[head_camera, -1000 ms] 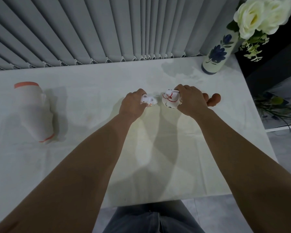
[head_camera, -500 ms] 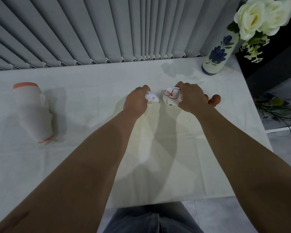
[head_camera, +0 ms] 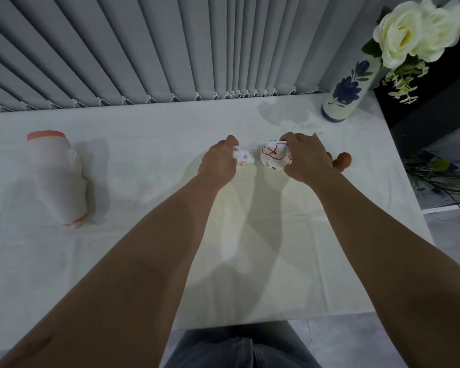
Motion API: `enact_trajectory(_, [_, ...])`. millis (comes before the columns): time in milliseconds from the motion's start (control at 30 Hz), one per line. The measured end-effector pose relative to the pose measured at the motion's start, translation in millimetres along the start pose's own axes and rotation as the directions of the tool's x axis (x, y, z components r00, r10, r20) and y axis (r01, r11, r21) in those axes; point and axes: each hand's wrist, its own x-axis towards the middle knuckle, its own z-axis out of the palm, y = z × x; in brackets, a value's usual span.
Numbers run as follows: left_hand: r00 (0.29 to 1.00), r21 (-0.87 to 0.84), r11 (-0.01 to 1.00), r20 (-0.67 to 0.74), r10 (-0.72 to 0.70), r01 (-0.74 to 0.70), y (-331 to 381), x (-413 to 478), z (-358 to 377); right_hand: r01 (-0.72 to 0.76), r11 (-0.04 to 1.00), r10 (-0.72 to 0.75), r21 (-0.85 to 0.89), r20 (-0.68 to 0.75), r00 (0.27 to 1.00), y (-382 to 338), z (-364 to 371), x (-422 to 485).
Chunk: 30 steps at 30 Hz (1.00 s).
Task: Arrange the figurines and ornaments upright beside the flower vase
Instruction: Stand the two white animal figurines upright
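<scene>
While both hands grip: nothing yet stands beside the blue-flowered cream ceramic vase (head_camera: pixel 348 95), far right
Left hand (head_camera: pixel 219 162): closed on small white painted figurine (head_camera: pixel 243 157), mid-table
Right hand (head_camera: pixel 307 158): closed over larger white red-lined figurine (head_camera: pixel 273 156)
Left to do: brown rounded ornament (head_camera: pixel 343 159); white orange-rimmed ornament (head_camera: pixel 60 179) lying far left

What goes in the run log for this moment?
left hand: grip on small figurine | right hand: grip on larger figurine | flower vase: upright, far right
</scene>
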Motion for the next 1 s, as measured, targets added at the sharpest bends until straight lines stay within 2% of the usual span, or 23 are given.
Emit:
enact_trajectory(167, [1.000,-0.019,1.000,-0.005,-0.012,0.012,-2,-3,-1,0.013,0.995,-0.008,0.096,-0.048,0.999,-3,1,-5])
enact_trajectory(267, [0.999,-0.048,0.998,-0.032,-0.029,0.027,-3,-9,-3,0.029,0.991,-0.011,0.130,-0.133,0.991,-10,2,-8])
enact_trajectory(400, [0.996,-0.066,0.996,-0.066,-0.065,0.060,-8,-26,-4,0.114,0.984,-0.077,0.135,-0.254,0.964,-27,2,-13])
enact_trajectory(533, [0.992,-0.047,0.997,-0.104,-0.067,0.063,-22,-46,-13,0.184,0.975,-0.136,0.127,-0.313,0.940,-50,-1,-17])
enact_trajectory(700, [0.980,-0.026,0.993,-0.160,-0.114,0.111,-48,-74,-28,0.266,0.956,-0.220,0.127,-0.295,0.930,-85,1,-23])
enact_trajectory(1000, [0.943,0.079,0.990,-0.322,-0.088,0.119,-126,-130,-78,0.327,0.938,-0.312,0.118,-0.130,0.941,-185,18,-33])
